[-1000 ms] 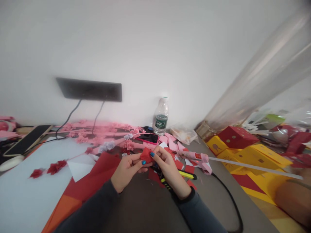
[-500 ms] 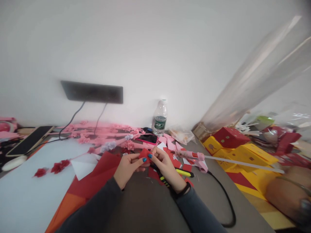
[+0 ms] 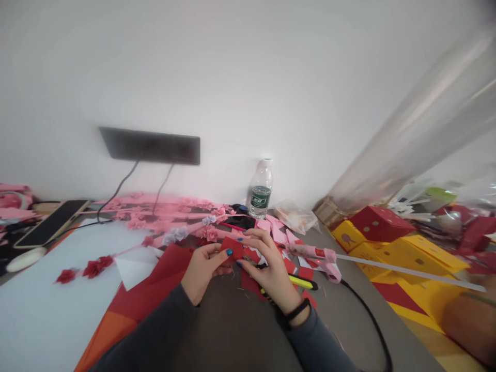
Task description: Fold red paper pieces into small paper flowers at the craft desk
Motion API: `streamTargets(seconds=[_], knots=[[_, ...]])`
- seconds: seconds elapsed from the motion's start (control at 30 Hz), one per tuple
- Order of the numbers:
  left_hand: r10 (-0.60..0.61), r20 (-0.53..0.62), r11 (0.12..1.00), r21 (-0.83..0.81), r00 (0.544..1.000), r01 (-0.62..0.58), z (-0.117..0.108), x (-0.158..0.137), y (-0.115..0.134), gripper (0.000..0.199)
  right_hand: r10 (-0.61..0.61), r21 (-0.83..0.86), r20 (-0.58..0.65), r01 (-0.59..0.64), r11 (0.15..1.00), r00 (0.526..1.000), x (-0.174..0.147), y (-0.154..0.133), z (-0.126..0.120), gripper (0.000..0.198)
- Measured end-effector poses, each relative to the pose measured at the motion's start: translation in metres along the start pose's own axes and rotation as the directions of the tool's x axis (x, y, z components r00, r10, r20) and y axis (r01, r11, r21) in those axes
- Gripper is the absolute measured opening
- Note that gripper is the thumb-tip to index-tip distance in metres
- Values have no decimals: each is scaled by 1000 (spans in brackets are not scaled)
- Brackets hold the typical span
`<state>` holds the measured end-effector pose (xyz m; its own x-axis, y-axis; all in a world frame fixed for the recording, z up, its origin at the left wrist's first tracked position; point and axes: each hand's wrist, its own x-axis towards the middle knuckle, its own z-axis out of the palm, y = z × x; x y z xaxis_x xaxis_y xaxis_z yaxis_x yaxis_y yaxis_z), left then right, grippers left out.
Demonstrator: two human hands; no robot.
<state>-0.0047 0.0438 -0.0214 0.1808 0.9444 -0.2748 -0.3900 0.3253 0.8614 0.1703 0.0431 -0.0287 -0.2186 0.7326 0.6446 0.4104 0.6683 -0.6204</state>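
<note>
Centre of the frame: two bare hands with blue nails work over a grey tabletop (image 3: 344, 320). The left hand (image 3: 203, 271) pinches a small, roughly square piece of red paper (image 3: 231, 250) between thumb and fingers, raised above the table, seemingly so its right edge is free for the other hand. The right hand (image 3: 273, 271), just beside that edge, has thumb and fingers parted; whether its fingertips touch the paper I cannot tell.

Below and right of the hands lie loose red, white and pink paper scraps and a black-and-yellow utility knife (image 3: 304, 282), probably placed within easy reach. Right of centre, a pink glue gun (image 3: 312, 251) lies with its nozzle towards the hands; a long whitish rod (image 3: 411, 271) extends from its back and a black cord (image 3: 372, 310) curves to the lower edge.

Left of centre, pink paper flowers (image 3: 211, 233) on strips run along the wall, perhaps laid there to leave working room. A large white sheet (image 3: 46, 310) fills the lower left. A clear plastic bottle with a green label (image 3: 260, 199) stands against the wall. At the right edge, another person's blurred arm (image 3: 468, 320) rests near yellow paper boxes (image 3: 418, 253).
</note>
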Motion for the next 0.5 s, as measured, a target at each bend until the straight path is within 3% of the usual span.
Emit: streamTargets(seconds=[0.23,0.5], knots=[[3,98,999,-54,995,3,3,-2,-1,42,0,-19,22,1,1000,1000,0,1,-3,18],[41,93,995,-89,995,-33,4,-4,1,39,1,-9,36,-1,1000,999,1,-5,-4,15]])
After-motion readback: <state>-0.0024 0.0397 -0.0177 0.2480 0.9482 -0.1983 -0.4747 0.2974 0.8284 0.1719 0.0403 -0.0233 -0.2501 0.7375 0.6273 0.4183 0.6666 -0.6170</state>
